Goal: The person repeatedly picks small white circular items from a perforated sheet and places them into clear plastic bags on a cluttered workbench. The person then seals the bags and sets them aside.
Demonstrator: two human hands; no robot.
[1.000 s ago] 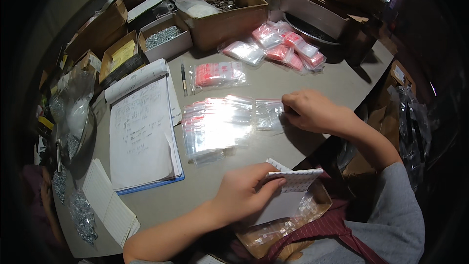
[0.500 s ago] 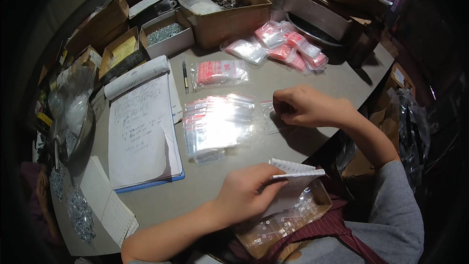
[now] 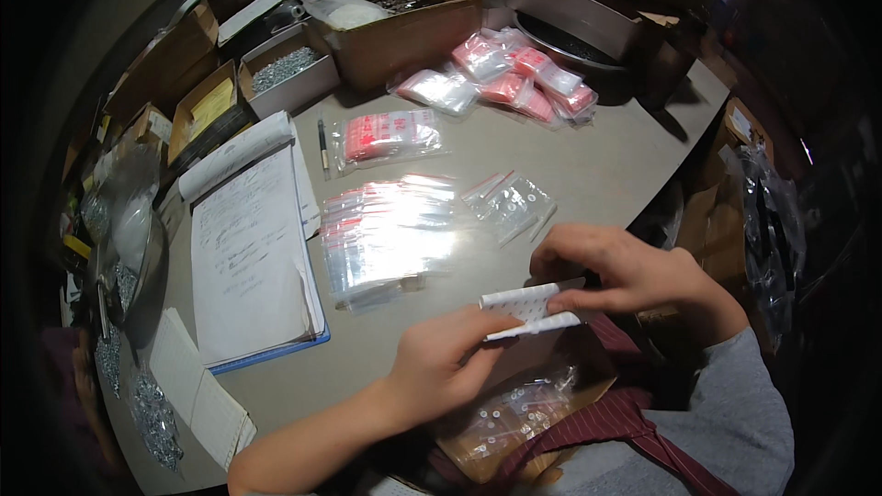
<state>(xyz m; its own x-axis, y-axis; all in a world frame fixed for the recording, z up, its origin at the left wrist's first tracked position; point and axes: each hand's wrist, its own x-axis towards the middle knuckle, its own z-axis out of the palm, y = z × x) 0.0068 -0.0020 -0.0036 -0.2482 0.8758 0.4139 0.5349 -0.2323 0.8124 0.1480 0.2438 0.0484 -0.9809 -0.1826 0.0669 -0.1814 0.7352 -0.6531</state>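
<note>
A folded white sheet of small printed labels point(image 3: 519, 305) is pinched between the thumb and fingers of my left hand point(image 3: 439, 366). My right hand point(image 3: 634, 271) is at the sheet's right end, its thumb on the sheet and its fingers curled behind. Under my hands, a cardboard box point(image 3: 470, 461) at the table's near edge holds clear bags with small white washers. Beyond the sheet, small clear zip bags point(image 3: 514, 208) with little parts inside lie on the table. Left of them is a fanned stack of flat zip bags point(image 3: 390, 239) with red seals, shiny with glare.
A clipboard with written sheets point(image 3: 248, 257) lies left, near a pen point(image 3: 323, 149). Packs of red-and-clear bags point(image 3: 505, 83) are heaped at the back. Boxes of metal parts, such as the screw box point(image 3: 317, 73), line the far edge. A bag of screws point(image 3: 156, 418) lies near left.
My right hand has come back from the small zip bags to the label sheet, uncovering the bags. The left hand still holds the sheet. The whole view has shifted slightly.
</note>
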